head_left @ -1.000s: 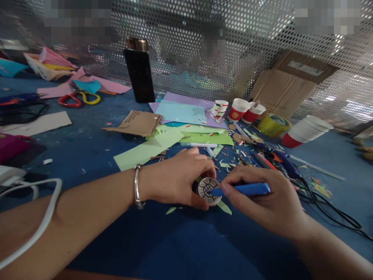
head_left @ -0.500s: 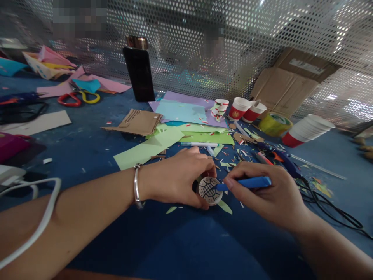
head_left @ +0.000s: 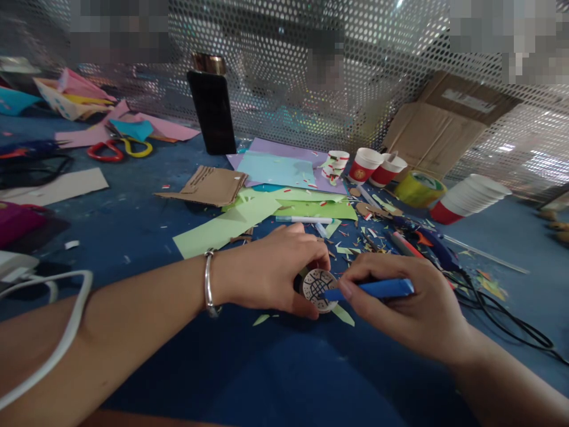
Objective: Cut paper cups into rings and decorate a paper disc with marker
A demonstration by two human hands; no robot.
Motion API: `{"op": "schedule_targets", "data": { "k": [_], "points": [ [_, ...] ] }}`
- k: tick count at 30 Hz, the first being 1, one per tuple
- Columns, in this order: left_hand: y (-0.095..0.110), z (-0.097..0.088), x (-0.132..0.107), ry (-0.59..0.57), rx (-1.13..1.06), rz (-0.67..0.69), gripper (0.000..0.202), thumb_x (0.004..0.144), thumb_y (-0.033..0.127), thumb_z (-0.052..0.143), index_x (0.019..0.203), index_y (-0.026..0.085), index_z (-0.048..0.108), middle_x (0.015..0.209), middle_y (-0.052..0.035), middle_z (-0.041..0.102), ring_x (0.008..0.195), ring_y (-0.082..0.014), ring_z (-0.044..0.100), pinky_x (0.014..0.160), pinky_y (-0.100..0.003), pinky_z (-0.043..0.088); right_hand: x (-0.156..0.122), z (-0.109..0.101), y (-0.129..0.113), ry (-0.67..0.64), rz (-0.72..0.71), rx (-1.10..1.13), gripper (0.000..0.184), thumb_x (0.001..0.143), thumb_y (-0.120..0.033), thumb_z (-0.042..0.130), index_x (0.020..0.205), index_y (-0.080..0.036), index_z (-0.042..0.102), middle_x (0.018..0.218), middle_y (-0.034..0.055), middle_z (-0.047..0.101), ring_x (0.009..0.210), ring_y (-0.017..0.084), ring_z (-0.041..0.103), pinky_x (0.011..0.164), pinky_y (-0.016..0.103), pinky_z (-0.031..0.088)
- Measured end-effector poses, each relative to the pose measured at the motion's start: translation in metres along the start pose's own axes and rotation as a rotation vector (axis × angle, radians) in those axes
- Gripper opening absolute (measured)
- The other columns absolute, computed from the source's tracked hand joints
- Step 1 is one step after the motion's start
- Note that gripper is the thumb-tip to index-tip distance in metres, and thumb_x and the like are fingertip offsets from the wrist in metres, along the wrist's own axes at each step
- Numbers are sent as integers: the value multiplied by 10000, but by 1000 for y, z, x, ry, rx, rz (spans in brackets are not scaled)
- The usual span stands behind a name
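Note:
My left hand (head_left: 280,270), with a silver bangle at its wrist, curls its fingers and thumb around a small round white piece (head_left: 316,284). Dark lines and dots are drawn on the upward face of this disc-like piece; its underside is hidden by my hand. My right hand (head_left: 404,302) is closed on a blue marker pen (head_left: 377,289), held at a low slant. The pen's tip end is over the drawn face and seems to touch it. A pale green paper scrap (head_left: 344,315) lies beside the piece.
Coloured paper sheets (head_left: 275,169) and torn cardboard (head_left: 216,185) lie ahead, amid scattered scraps. A dark phone (head_left: 213,112) stands upright. Paper cups (head_left: 365,165), yellow tape (head_left: 419,188) and a hot glue gun (head_left: 438,246) with its cable are rightward; scissors (head_left: 105,151) lie left.
My right hand and the blue marker have shifted slightly left and down across the drawn face. My left hand keeps its hold, nearly unmoved.

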State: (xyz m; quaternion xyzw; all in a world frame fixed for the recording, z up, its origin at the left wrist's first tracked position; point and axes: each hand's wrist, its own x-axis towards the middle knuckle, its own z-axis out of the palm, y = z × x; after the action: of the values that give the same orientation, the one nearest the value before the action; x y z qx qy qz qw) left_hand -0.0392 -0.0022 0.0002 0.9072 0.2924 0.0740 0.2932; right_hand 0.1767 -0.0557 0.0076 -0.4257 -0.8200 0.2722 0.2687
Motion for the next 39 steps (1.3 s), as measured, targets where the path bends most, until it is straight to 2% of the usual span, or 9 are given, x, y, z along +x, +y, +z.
{"op": "schedule_targets", "data": {
  "k": [8,14,26,39],
  "points": [
    [1,-1,1,-6,7,-6,497,712,515,780,1067,196,643,1026,-54,637,1017,-267,514,802,-337,366,0,0,2,-6,6,-15,132,875,-209,627,753,-205,677,667,-27,654,568,95,563,562,213,449],
    [4,-3,1,-20,14,-26,496,710,503,776,1062,182,636,1006,-54,637,987,-259,513,781,-331,365,1,-4,5,33,32,-67,132,854,-163,634,739,-208,682,666,-36,656,576,89,568,558,204,433],
    [4,0,1,-6,33,-45,503,685,490,802,1053,192,632,1002,-45,636,988,-258,517,764,-325,364,0,-8,6,92,53,-116,151,847,-193,633,704,-201,682,643,-25,656,545,99,554,525,219,420],
    [3,0,1,-5,13,-28,502,697,477,803,1069,186,631,1022,-51,635,1008,-258,508,793,-326,365,-1,-7,2,51,23,-89,148,854,-177,635,719,-212,684,636,-35,655,533,89,565,530,215,434]
  ]
}}
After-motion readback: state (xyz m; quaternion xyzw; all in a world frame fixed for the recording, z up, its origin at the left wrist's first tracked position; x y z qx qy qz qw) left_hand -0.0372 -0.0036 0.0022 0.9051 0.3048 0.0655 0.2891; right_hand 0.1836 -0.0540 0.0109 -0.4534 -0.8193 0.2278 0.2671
